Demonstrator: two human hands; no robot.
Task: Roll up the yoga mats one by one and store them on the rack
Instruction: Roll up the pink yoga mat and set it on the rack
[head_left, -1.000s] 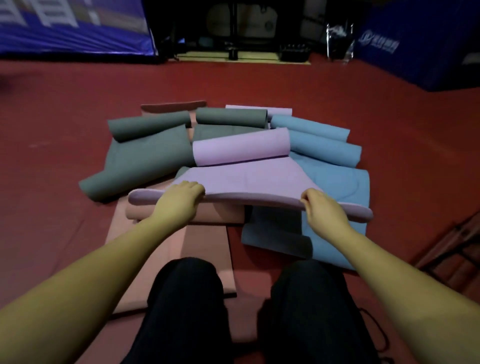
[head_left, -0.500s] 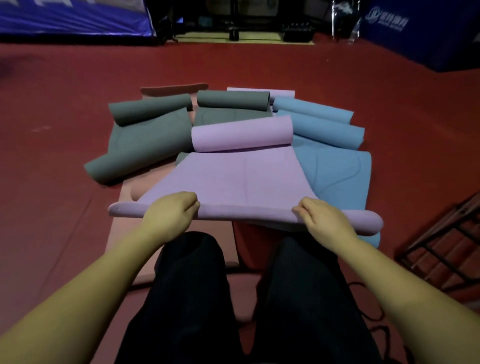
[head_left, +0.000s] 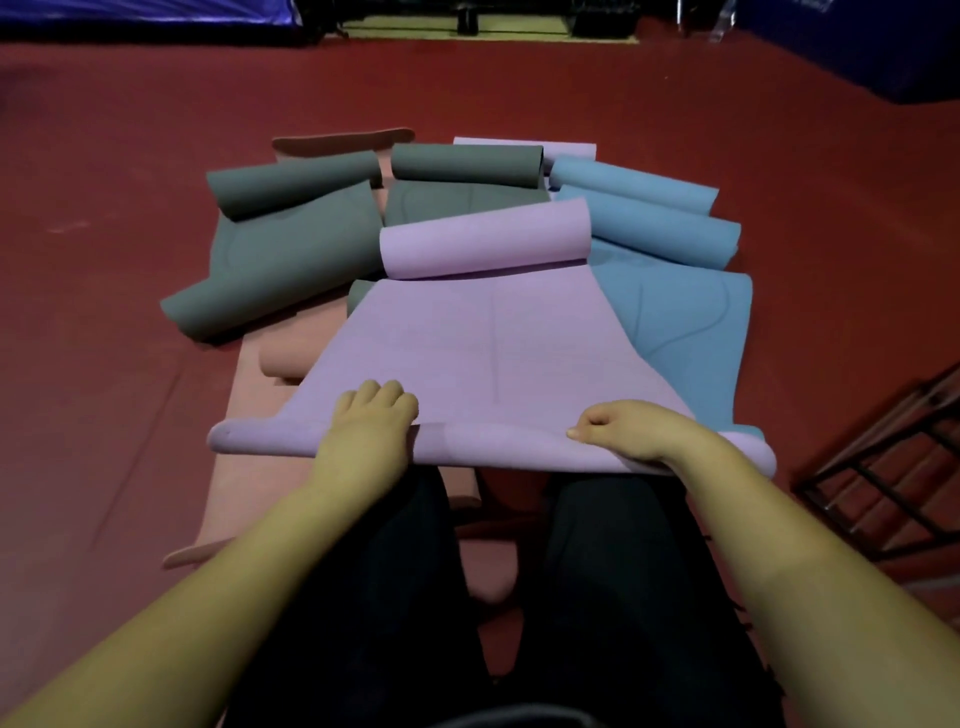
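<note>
Black metal rack (head_left: 883, 467), right of lilac foam yoga mat (head_left: 488, 348), holds nothing visible. Left hand (head_left: 371, 431) and right hand (head_left: 631, 431) grip mat's near rolled edge (drawn closer than before, over knees).

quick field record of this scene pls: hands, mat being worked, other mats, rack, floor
left hand: left hand grips the near edge of the purple mat
right hand: right hand grips the same edge
mat being worked: purple mat, near edge just curled over, far end curled up
other mats: grey mats at left, blue mats at right, pink mat underneath
rack: dark metal rack at right edge, only partly in view
floor: red floor
</note>
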